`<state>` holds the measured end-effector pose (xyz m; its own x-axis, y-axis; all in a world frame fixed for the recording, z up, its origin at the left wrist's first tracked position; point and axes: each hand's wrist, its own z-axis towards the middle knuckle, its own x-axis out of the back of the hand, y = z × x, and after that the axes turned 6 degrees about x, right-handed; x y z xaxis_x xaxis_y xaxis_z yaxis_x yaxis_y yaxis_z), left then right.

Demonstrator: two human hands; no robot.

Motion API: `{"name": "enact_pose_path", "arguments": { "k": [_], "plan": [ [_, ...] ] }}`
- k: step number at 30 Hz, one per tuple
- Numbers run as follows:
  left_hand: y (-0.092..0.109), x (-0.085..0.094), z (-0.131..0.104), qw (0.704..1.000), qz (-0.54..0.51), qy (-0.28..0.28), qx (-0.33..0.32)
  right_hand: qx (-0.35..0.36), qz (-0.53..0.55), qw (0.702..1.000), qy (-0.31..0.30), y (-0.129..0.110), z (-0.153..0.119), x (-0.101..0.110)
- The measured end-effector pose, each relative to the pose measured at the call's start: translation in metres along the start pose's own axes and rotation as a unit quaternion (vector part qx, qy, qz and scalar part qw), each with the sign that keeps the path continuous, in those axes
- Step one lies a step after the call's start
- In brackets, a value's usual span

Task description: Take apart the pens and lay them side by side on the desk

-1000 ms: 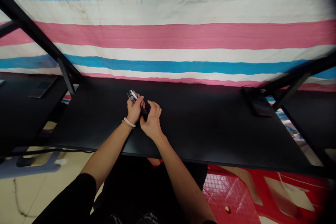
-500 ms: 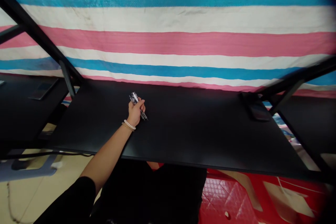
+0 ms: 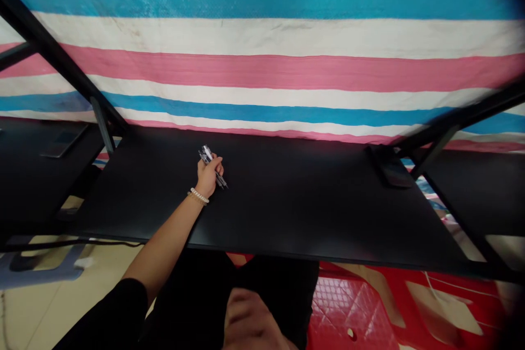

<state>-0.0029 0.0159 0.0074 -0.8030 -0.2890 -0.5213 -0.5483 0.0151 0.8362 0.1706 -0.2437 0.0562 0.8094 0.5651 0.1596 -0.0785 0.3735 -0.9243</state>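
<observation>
My left hand point(image 3: 208, 174) is closed around a small bundle of pens point(image 3: 206, 154) on the left half of the black tabletop point(image 3: 287, 197). Their pale, clear-looking ends stick out beyond the thumb, and dark tips point(image 3: 223, 182) show on the other side of the fist. How many pens there are cannot be made out. My right hand point(image 3: 250, 320) is low in the view, over my lap and off the table. Motion smears it; its fingers look bent, and whether anything is in them is hidden.
A dark phone-like slab point(image 3: 396, 174) lies at the table's right end by a black metal brace point(image 3: 435, 147). Another flat dark device point(image 3: 64, 140) rests on the left table. A striped tarp point(image 3: 262, 71) hangs behind; a red plastic stool point(image 3: 348, 306) stands below.
My right hand has come into view at the bottom. My left hand keeps its hold on the pens; the whole view has shifted slightly.
</observation>
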Motion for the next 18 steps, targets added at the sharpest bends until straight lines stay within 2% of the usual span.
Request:
{"name": "enact_pose_path", "arguments": {
  "k": [1, 2, 6, 11, 14, 17, 18],
  "plan": [
    [0.000, 0.000, 0.000, 1.000, 0.000, -0.001, -0.001, -0.043, -0.020, 0.998, 0.045, -0.004, 0.001, 0.003],
    [-0.001, 0.001, 0.001, 1.000, -0.001, -0.001, -0.002, -0.050, -0.029, 0.995, 0.076, -0.007, 0.004, 0.006],
    [-0.001, 0.001, 0.002, 1.000, -0.002, -0.003, 0.004, 0.044, -0.066, 0.997, 0.022, -0.008, 0.019, 0.023],
    [0.001, 0.002, 0.003, 1.000, -0.002, -0.006, 0.017, 0.065, -0.123, 0.990, 0.011, -0.010, 0.030, 0.039],
    [0.001, 0.002, 0.002, 1.000, -0.003, -0.004, 0.020, 0.093, -0.170, 0.981, 0.029, -0.021, 0.040, 0.047],
    [0.001, 0.002, 0.001, 1.000, 0.002, -0.003, 0.021, 0.174, -0.220, 0.958, 0.066, -0.029, 0.054, 0.059],
    [0.001, 0.002, 0.001, 1.000, 0.004, -0.004, 0.020, 0.181, -0.224, 0.955, 0.079, -0.030, 0.057, 0.064]
  ]
}}
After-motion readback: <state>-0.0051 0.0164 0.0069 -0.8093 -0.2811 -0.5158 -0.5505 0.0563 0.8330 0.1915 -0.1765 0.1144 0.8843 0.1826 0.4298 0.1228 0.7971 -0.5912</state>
